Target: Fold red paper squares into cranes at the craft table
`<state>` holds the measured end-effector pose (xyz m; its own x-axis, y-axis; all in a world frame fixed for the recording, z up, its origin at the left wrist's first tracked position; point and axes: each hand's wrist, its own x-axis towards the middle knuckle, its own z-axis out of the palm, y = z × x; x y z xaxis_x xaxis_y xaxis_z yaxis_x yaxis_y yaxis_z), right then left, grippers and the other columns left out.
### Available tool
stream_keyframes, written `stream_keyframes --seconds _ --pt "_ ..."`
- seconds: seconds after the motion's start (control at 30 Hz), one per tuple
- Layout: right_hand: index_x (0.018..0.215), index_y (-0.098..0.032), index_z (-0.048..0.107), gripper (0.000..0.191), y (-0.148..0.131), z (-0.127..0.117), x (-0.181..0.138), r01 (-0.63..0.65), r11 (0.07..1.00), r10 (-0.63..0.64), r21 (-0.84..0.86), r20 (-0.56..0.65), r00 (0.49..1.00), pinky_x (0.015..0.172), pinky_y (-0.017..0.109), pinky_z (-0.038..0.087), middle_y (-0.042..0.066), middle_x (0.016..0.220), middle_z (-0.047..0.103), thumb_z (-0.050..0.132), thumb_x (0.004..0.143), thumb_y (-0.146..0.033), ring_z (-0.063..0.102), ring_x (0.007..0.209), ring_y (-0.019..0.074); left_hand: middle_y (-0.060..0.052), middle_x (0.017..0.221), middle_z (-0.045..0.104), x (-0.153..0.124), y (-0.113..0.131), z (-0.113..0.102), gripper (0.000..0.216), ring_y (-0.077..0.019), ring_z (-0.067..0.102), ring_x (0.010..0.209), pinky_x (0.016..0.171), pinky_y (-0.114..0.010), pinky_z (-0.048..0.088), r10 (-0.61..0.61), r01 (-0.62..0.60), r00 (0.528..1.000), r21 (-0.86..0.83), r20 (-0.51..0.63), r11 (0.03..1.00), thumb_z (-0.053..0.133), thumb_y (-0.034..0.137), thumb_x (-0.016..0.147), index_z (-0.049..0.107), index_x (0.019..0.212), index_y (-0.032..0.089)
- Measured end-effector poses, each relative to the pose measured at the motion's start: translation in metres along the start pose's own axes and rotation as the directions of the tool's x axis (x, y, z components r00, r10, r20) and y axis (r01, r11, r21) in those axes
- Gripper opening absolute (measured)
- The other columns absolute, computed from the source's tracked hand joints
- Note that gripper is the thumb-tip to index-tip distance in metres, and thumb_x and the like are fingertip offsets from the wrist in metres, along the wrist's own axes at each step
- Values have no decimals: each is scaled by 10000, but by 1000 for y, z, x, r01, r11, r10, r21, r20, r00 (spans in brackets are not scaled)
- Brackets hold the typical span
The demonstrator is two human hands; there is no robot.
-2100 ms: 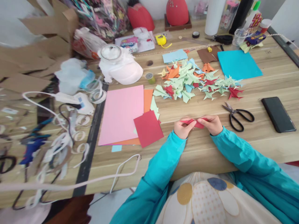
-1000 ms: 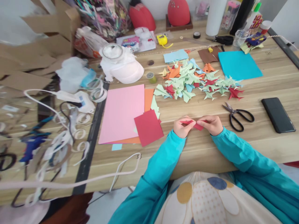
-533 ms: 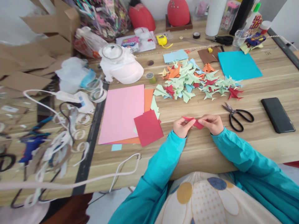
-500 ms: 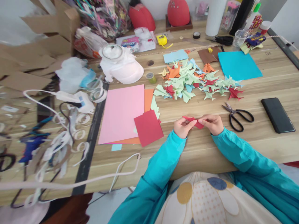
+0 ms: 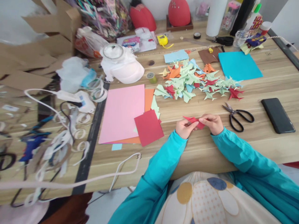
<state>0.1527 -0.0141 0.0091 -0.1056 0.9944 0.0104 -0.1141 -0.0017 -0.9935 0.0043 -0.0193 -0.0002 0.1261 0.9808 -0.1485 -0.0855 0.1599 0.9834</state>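
A small piece of folded red paper (image 5: 200,125) is pinched between both my hands, just above the wooden table. My left hand (image 5: 184,128) grips its left part, with a pointed tip showing above the fingers. My right hand (image 5: 213,123) pinches its right edge. Part of the paper is hidden behind the fingers. Beyond the hands lies a pile of folded paper figures (image 5: 184,76) in pale green, orange, red and blue. To the left, a red paper sheet (image 5: 149,128) overlaps a larger pink sheet (image 5: 123,113).
Black-handled scissors (image 5: 238,116) and a phone (image 5: 277,115) lie to the right. Bright blue paper (image 5: 240,66) is at the back right. A glue gun (image 5: 32,146), cables and a white power strip (image 5: 80,101) crowd the left side. A cord (image 5: 116,175) crosses the front left.
My left hand has shifted very slightly to the right, toward my right hand. Both hands keep their hold on the red paper.
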Motion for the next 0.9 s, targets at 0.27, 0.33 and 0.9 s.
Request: stream_keyframes --seconds 0.27,0.33,0.9 --pt "576 -178 662 205 1 2 1 -1 1000 1 -7 -37 999 568 274 447 8 585 624 717 642 -364 544 558 121 -23 471 608 0 0 1 309 -110 538 404 420 -231 456 -6 6 1000 17 -21 1000 712 430 601 656 587 127" --pt "579 -190 670 189 1 2 2 38 999 -39 -10 -37 999 596 279 452 10 612 621 719 641 -361 554 591 126 -23 472 608 0 1 1 320 -108 533 401 413 -229 448 -21 21 1000 26 5 999 708 445 599 654 581 131" --pt "580 -222 676 151 12 -1 4 7 998 -2 54 -87 996 620 281 479 4 681 638 724 643 -350 579 638 136 -29 481 596 -4 5 5 373 -97 506 404 418 -227 417 6 -19 993 107 121 994 627 485 680 626 550 135"
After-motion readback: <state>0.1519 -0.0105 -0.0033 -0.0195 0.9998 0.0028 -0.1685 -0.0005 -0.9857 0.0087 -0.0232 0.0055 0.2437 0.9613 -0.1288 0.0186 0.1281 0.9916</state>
